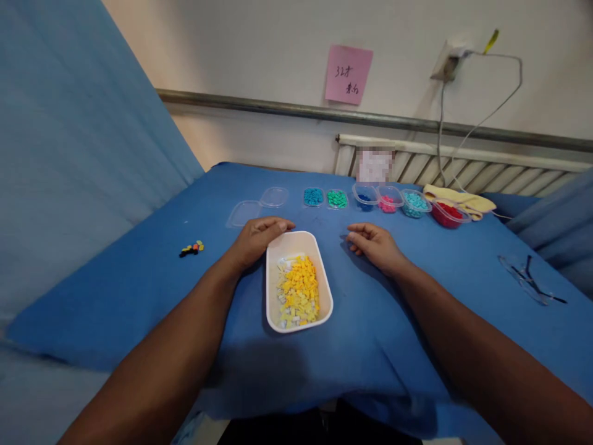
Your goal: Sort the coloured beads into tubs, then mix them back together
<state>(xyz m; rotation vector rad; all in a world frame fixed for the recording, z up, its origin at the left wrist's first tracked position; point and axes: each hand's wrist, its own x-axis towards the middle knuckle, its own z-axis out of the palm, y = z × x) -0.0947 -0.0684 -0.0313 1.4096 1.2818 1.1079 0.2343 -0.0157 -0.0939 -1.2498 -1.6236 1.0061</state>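
A white rectangular plastic box stands on the blue cloth in front of me. Small yellow, pale yellow and whitish plastic pieces are heaped inside it. My left hand holds the box at its far left corner, thumb along the rim. To the right of the box, my right hand rests on the cloth, fingers loosely bent and apart, with nothing visible in it.
Small clear tubs stand along the back, holding blue, green, pink and red pieces. Two clear lids lie at back left. Loose pieces lie left; eyeglasses and a yellow cloth are right.
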